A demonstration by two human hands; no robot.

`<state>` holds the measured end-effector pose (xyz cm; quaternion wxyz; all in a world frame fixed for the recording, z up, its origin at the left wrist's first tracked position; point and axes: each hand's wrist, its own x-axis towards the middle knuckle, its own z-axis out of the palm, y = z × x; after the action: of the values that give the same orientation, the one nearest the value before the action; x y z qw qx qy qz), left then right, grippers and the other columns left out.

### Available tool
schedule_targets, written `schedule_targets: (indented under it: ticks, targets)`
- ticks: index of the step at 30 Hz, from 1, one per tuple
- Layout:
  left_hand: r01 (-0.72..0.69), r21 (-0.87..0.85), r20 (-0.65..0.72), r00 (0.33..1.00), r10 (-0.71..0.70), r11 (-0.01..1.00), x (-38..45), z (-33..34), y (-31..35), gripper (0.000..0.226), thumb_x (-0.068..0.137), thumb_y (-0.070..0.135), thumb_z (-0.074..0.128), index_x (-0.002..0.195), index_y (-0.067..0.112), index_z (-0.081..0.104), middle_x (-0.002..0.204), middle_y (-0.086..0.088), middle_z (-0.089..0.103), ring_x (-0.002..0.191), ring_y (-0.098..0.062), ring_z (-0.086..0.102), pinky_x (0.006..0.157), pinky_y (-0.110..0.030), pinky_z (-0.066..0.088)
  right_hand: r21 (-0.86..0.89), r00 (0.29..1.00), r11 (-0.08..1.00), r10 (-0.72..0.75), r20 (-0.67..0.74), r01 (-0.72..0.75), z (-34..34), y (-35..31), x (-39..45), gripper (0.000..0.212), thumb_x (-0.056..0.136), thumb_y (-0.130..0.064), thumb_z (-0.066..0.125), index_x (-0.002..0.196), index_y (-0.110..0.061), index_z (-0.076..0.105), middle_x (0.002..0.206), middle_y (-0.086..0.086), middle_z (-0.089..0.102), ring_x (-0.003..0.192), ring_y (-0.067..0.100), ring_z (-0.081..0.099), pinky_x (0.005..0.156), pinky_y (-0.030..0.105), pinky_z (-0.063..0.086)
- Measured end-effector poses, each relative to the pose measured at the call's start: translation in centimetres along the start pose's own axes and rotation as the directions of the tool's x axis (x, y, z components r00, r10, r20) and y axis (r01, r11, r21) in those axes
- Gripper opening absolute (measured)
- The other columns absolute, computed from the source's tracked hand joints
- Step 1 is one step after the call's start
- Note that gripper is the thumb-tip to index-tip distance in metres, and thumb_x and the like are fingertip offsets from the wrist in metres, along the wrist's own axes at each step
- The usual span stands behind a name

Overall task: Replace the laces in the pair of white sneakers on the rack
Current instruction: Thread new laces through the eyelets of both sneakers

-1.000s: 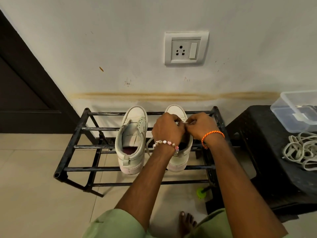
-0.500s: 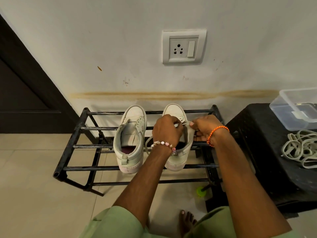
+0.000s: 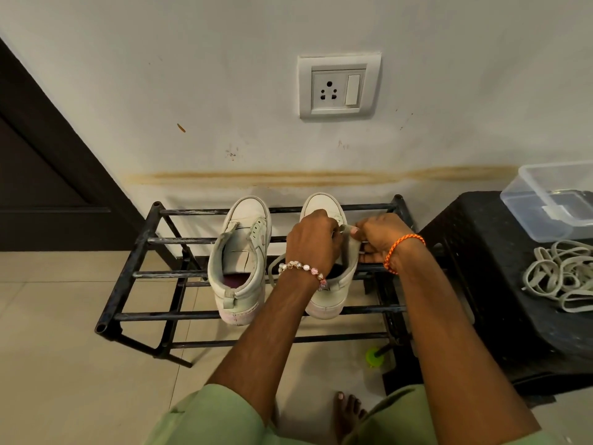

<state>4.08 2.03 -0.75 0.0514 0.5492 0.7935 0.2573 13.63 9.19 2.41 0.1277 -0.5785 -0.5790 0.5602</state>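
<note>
Scuffed wall, black rack [image 3: 134,261]: both hands on right sneaker [image 3: 324,203], toe pointing away; left hand [image 3: 313,242] fingers hidden, grip unclear; right hand [image 3: 380,236] pinches lace [image 3: 345,229].

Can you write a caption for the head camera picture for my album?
Both hands, left hand and right hand, work a lace on the right sneaker on the black rack.

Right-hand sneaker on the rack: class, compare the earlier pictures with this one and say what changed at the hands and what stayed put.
The right hand slid off the top of the right sneaker to its outer side, and its grip now pulls the side flap outward. The left hand stays bunched over the eyelets. A lace still loops from under it. The left sneaker, rack and heap of laces have not moved.
</note>
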Motion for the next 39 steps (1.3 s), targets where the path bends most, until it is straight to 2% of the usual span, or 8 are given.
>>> schedule_targets:
  ticks: [3,13,17,21,28,31,34,39]
  targets:
    - [0.007,-0.015,-0.029,1.0,-0.008,1.0,0.0,-0.2,0.1,0.024,0.093,0.027,0.053,0.1,0.012,0.071,0.099,-0.006,0.062,0.088,-0.025,0.059,0.064,-0.027,0.033,0.072,1.0,0.997,0.011,0.007,-0.012,0.1,0.2,0.2,0.013,0.091,-0.002,0.057,0.081,-0.008,0.063,0.088,0.01,0.062,0.093,0.024,0.059,0.076,0.038,0.055]
    - [0.203,-0.243,0.038,0.979,-0.2,0.949,0.2,0.3,-0.3,0.017,0.087,0.024,0.064,0.1,0.018,0.074,0.108,-0.009,0.061,0.103,-0.026,0.056,0.078,-0.033,0.047,0.28,0.998,0.959,0.025,0.058,-0.04,0.5,1.1,0.6,0.016,0.092,-0.003,0.056,0.078,-0.009,0.055,0.076,0.005,0.061,0.067,0.015,0.06,0.048,0.022,0.054]
    - [0.26,-0.17,0.058,0.966,-0.253,0.951,-0.5,0.6,-0.3,0.023,0.084,0.027,0.065,0.107,0.025,0.069,0.12,-0.007,0.049,0.118,-0.027,0.039,0.094,-0.039,0.035,0.15,0.987,0.982,-0.1,-0.123,0.118,1.3,1.3,1.4,0.024,0.09,-0.004,0.058,0.07,-0.015,0.052,0.081,0.006,0.06,0.079,0.023,0.062,0.062,0.033,0.057]
    - [0.32,-0.184,0.027,0.947,-0.321,0.929,-1.3,0.4,0.2,0.037,0.082,0.015,0.06,0.118,0.022,0.057,0.128,-0.007,0.042,0.123,-0.026,0.033,0.096,-0.037,0.027,-0.101,0.859,0.907,-0.419,-0.295,0.408,0.0,0.4,1.2,0.026,0.09,-0.003,0.053,0.071,-0.021,0.052,0.07,-0.006,0.056,0.07,0.01,0.054,0.075,0.031,0.046]
    - [0.414,-0.31,-0.066,0.889,-0.454,0.856,-2.0,0.5,0.2,0.042,0.075,0.02,0.07,0.11,0.01,0.049,0.116,-0.009,0.05,0.105,-0.027,0.052,0.079,-0.033,0.04,0.567,0.798,0.576,-0.525,-0.296,0.589,-1.7,-4.0,-3.1,0.022,0.1,-0.003,0.039,0.08,-0.013,0.045,0.062,0.002,0.064,0.057,0.014,0.064,0.066,0.03,0.057]
    - [0.479,-0.424,-0.031,0.841,-0.541,0.769,-2.4,0.5,0.2,0.03,0.077,0.022,0.069,0.099,0.012,0.052,0.102,-0.006,0.06,0.09,-0.025,0.059,0.064,-0.029,0.039,0.201,0.774,0.766,-0.524,-0.354,0.611,-1.5,-2.8,-2.0,0.02,0.095,-0.008,0.049,0.077,-0.017,0.052,0.065,0.0,0.059,0.049,0.005,0.051,0.054,0.022,0.046]
    - [0.504,-0.49,-0.035,0.804,-0.593,0.712,-2.6,0.9,0.4,0.018,0.075,0.023,0.068,0.085,0.016,0.056,0.087,-0.003,0.065,0.081,-0.025,0.061,0.061,-0.028,0.041,-0.361,0.847,0.829,-0.506,-0.163,0.426,-0.7,0.3,0.0,0.011,0.09,-0.018,0.058,0.086,-0.015,0.068,0.087,0.003,0.069,0.085,0.014,0.062,0.077,0.023,0.043]
    - [0.519,-0.565,-0.048,0.756,-0.653,0.642,-2.5,1.4,0.4,0.013,0.071,0.018,0.07,0.076,0.018,0.058,0.074,0.001,0.064,0.074,-0.023,0.063,0.061,-0.03,0.049,-0.463,0.918,0.817,-0.396,-0.014,0.345,0.5,2.1,0.8,0.016,0.091,-0.013,0.057,0.096,-0.006,0.07,0.105,0.011,0.068,0.104,0.022,0.06,0.086,0.027,0.043]
